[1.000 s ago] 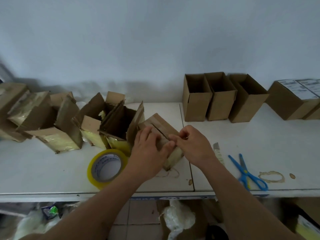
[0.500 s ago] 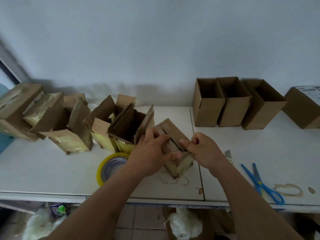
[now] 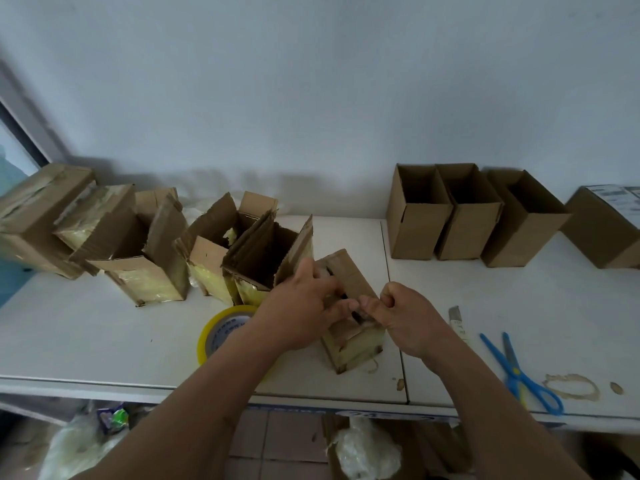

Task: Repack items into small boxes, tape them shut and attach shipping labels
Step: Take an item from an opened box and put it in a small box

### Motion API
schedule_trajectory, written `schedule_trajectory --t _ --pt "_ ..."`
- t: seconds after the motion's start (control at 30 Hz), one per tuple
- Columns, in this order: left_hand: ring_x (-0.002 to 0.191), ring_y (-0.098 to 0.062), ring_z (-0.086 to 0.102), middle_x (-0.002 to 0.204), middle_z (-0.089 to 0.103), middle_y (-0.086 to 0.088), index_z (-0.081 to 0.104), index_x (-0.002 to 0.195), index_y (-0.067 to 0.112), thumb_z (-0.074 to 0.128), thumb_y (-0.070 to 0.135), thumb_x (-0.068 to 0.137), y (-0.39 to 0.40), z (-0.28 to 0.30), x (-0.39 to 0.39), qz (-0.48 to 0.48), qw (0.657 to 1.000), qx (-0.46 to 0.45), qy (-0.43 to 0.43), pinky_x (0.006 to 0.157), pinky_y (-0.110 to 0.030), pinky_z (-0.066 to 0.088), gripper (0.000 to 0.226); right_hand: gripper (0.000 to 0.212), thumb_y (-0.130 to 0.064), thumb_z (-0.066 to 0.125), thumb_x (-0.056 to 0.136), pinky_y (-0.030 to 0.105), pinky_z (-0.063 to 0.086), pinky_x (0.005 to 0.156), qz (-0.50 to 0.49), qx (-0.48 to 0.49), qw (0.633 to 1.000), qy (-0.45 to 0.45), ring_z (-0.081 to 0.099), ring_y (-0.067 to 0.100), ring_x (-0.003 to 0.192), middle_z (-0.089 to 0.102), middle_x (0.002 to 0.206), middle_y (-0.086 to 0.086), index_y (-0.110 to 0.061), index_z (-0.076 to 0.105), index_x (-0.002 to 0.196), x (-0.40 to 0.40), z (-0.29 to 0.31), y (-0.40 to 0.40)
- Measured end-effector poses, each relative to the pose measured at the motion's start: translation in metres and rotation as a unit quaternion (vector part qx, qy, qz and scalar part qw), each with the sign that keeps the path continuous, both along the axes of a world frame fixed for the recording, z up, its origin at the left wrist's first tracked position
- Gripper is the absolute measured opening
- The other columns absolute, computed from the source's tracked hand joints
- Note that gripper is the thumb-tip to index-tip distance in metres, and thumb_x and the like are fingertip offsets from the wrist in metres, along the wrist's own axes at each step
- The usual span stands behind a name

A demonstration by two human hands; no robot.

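A small taped cardboard box (image 3: 349,289) stands near the front of the white table (image 3: 104,341), its top flaps split by a dark gap. My left hand (image 3: 301,310) holds the box's left side with its fingers curled over the top flap. My right hand (image 3: 405,317) pinches the flap edge at the gap from the right. A yellow tape roll (image 3: 221,332) lies just left of my left wrist, partly hidden by my forearm. Three open brown boxes (image 3: 464,216) stand in a row at the back right.
Several opened, tape-covered cartons (image 3: 149,258) crowd the back left. A box with a shipping label (image 3: 606,230) sits at the far right. Blue scissors (image 3: 523,375) and a small knife (image 3: 457,320) lie right of my right hand. Plastic bags show under the table.
My head has turned left, so everything sits further right in view. Both hands have worked along the box's top and the gap between its flaps is wider.
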State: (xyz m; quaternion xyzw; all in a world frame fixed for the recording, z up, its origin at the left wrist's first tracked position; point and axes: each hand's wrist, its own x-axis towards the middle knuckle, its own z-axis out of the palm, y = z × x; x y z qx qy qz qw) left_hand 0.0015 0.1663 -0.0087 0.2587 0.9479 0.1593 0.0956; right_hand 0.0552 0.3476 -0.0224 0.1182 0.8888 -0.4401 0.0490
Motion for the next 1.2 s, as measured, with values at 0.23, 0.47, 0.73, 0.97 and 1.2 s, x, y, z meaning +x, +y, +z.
schedule_trajectory --t 0.23,0.47,0.73,0.97,1.2 --pt "0.092 -0.009 0.048 0.111 0.032 0.006 0.048 0.117 0.036 0.037 0.059 0.097 -0.009 -0.002 0.005 0.036 0.996 0.08 -0.032 0.076 -0.025 0.046 0.032 0.03 -0.051 0.056 0.093 0.027 0.048 0.072 0.018 -0.053 0.998 -0.031 0.053 0.011 0.08 0.055 0.091 -0.004 -0.021 0.05 0.093 0.003 0.006 -0.009" --pt "0.087 -0.005 0.048 0.104 0.042 0.006 0.05 0.106 0.033 0.033 0.047 0.103 -0.022 -0.007 0.019 0.11 0.979 0.165 -0.049 0.071 -0.023 0.042 0.022 0.028 -0.046 0.045 0.1 0.037 0.058 0.086 0.025 -0.115 0.991 -0.069 0.062 0.014 0.102 0.06 0.115 -0.006 -0.027 0.05 0.12 0.011 0.003 -0.02" --pt "0.097 -0.002 0.051 0.115 0.045 0.013 0.054 0.117 0.029 0.039 0.049 0.1 -0.049 -0.005 0.068 0.173 0.952 0.251 -0.033 0.087 -0.031 0.05 0.03 0.019 -0.035 0.047 0.101 0.019 0.052 0.065 0.001 -0.148 0.987 -0.063 0.063 0.01 0.09 0.063 0.103 -0.004 -0.023 0.052 0.116 0.035 0.012 -0.048" --pt "0.11 -0.006 0.048 0.123 0.046 0.011 0.053 0.129 0.029 0.038 0.047 0.102 -0.058 -0.001 0.08 0.184 0.943 0.268 -0.066 0.093 -0.027 0.041 0.036 0.02 -0.034 0.054 0.099 0.034 0.058 0.081 -0.051 -0.201 0.976 -0.066 0.067 0.019 0.096 0.066 0.109 0.003 -0.022 0.055 0.115 0.053 0.017 -0.069" --pt "0.115 -0.01 0.05 0.127 0.054 0.008 0.054 0.132 0.03 0.037 0.05 0.101 -0.07 0.001 0.083 0.203 0.925 0.295 -0.127 0.102 -0.038 0.044 0.041 0.022 -0.038 0.052 0.099 0.033 0.056 0.085 -0.07 -0.13 0.988 -0.054 0.064 0.016 0.098 0.062 0.113 -0.001 -0.026 0.049 0.117 0.056 0.016 -0.084"
